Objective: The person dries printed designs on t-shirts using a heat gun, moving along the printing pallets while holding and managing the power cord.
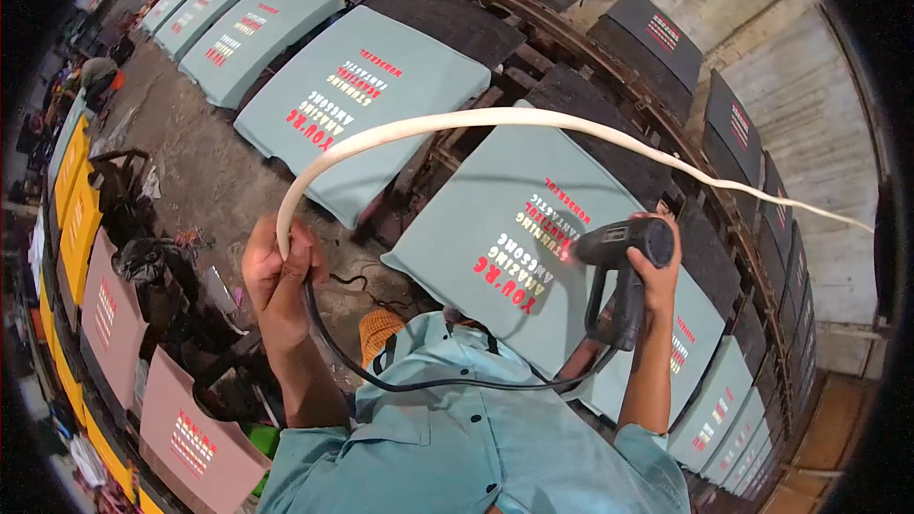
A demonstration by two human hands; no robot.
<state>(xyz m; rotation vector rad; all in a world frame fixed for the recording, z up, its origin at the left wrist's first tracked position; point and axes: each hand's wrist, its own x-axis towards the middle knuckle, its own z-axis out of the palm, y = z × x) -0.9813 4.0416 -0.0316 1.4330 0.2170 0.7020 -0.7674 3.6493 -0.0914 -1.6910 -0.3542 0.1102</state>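
My right hand [659,271] grips a black heat gun [609,243] by its handle. The nozzle points left and down over the printed lettering of a grey-green T-shirt panel [457,219], with a reddish glow at its tip. Whether it touches the fabric I cannot tell. My left hand [284,276] is closed around a thick white cable [495,117], which arches across the view to the right edge. A black cord [428,386] hangs in a loop from near my left hand to the base of the gun.
More printed grey-green panels [324,95] lie on sloping boards in a row to both sides. Dark panels [657,33] line a rail [685,133] beyond. Pink panels [114,314] and yellow panels [81,247] stand at left. Another person [98,76] bends over in the far-left aisle.
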